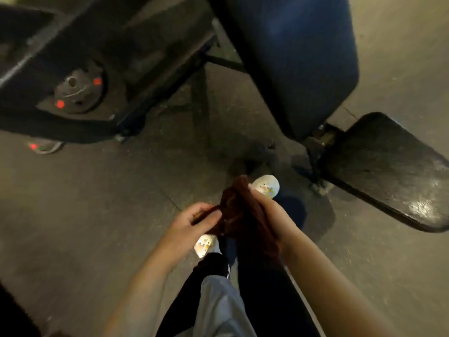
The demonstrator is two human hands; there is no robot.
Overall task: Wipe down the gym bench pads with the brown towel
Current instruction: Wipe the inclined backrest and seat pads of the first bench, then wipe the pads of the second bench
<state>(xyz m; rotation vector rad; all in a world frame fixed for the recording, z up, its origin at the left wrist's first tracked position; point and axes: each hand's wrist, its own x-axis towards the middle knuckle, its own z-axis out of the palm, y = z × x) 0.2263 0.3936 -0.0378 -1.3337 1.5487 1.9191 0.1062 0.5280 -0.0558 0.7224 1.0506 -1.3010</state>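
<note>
Nearest the camera, both hands are bunched up in the dark brown crumpled cloth towel (239, 215), held over the person's feet. The left hand (192, 223) pinches one edge of it between thumb and fingers, and the right hand (269, 210) is wrapped around the main wad from the right side. So the towel's in hand, well off any pad, looks like it's getting gathered or folded ready for use.

As far as I can tell the wiping itself hasn't started here. The black worn vinyl seat pad (388, 169) off to the right has shiny scuffed patches, but whether that's wet, dusty or just worn I can't say. Further away, the long dark blue padded backrest (298, 64) runs up out of the top edge, so its far end is cut off.

Far left there's a dark machine frame with a grey weight plate with red marks (77, 90), pretty blurry. Lighting's dim, so grime is hard to judge.
</note>
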